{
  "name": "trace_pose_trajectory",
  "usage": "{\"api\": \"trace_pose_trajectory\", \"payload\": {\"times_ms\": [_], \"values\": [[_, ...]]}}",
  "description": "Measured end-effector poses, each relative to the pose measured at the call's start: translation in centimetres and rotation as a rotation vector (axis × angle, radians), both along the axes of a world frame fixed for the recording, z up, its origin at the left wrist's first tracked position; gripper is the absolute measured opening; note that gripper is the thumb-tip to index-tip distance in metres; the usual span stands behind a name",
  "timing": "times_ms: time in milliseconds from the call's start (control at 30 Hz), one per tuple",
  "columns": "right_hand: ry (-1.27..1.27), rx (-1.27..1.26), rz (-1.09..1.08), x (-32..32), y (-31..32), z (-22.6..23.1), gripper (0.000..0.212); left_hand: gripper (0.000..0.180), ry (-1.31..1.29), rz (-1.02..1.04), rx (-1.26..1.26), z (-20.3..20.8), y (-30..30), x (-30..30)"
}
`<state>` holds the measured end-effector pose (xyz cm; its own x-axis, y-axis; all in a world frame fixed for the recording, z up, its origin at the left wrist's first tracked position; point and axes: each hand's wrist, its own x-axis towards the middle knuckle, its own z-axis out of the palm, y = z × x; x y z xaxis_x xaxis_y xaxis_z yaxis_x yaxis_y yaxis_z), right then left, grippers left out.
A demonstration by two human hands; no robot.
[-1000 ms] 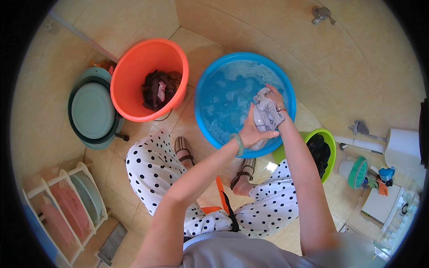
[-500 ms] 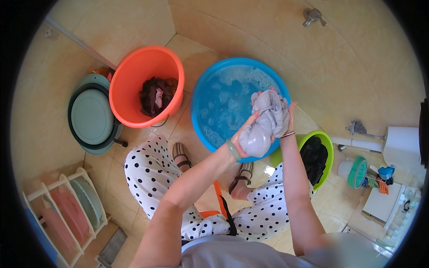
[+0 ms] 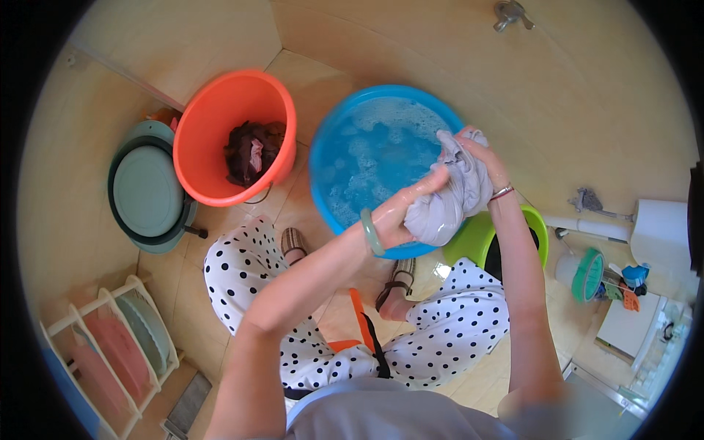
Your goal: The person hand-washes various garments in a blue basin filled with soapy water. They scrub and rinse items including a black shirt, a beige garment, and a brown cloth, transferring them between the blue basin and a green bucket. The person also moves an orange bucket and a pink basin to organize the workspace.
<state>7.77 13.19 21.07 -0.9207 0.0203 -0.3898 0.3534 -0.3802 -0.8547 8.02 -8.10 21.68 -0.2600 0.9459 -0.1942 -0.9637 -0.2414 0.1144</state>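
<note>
A bunched, twisted pale grey wet cloth [image 3: 453, 202] is held over the right rim of a round blue basin [image 3: 320, 165] of sudsy water. My left hand [image 3: 400, 215], below a jade-coloured bangle, is closed around the cloth's lower, rounded end. Higher up, my right hand [image 3: 485, 160] wraps its far end, with a thin band at the wrist. Part of each hand's fingers is hidden by the fabric. Beneath my right forearm stands a lime green bucket [image 3: 540, 233] with dark fabric [image 3: 493, 258] inside.
Left of the basin is an orange bucket [image 3: 192, 147] with dark clothes [image 3: 253, 152]. Beyond it stand grey-green basins [image 3: 149, 189]. A cream rack [image 3: 110, 299] holds pink and green basins at lower left. A tap [image 3: 511, 15] is on the wall; a green brush [image 3: 588, 275] is at right.
The cloth has shifted slightly right and become more twisted. My right hand has turned over its far end, and my right forearm now covers more of the green bucket.
</note>
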Motion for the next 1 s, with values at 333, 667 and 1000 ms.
{"api": "trace_pose_trajectory", "payload": {"times_ms": [333, 667, 1000], "values": [[0.084, 0.443, 0.108, -2.4, -1.8, -0.9, 0.012, 0.078, 0.8, 0.172, -0.476, -4.4, 2.5, 0.6], [0.008, 0.903, -0.182, -3.2, -3.9, -4.9, 0.018, 0.07, 1.239, 0.074, -0.982, -6.9, 1.5, 0.9], [-0.174, 0.75, -0.297, -0.2, -0.2, -10.8, 0.032, 0.087, 1.297, -0.274, -1.183, -9.0, 5.1, 1.0]]}}
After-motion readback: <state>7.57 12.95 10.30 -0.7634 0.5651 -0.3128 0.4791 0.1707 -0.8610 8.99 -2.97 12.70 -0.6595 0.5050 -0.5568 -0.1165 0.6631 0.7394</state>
